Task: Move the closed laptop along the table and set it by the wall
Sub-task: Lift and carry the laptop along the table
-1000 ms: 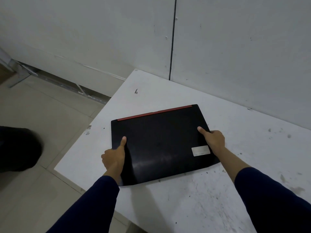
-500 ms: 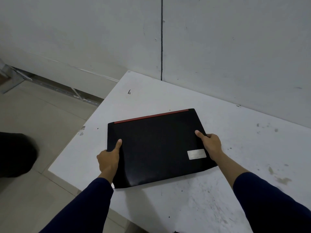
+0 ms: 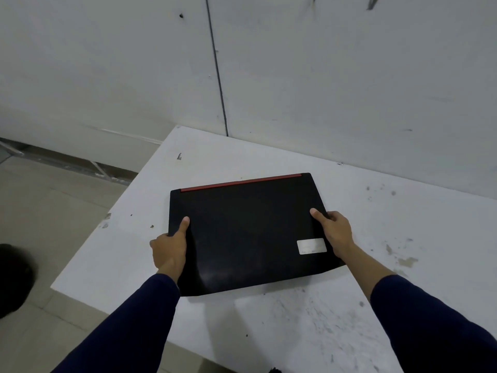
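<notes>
closed black laptop (image 3: 250, 232) on white tabletop (image 3: 309, 319), left hand (image 3: 169, 247) and right hand (image 3: 334, 232) clamped on its sides, wall (image 3: 349, 76) near its red edge

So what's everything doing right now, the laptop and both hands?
laptop: closed, held at both sides, not yet at the wall
left hand: grip on left edge, thumb on lid
right hand: grip on right edge, thumb on lid
table: stained, scuffed

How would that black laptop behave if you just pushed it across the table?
The closed laptop is a flat slab, so it would likely slide, not roll or tip. It probably stays stiff. Left hand and right hand both grip its sides, hinting at some weight.
</notes>
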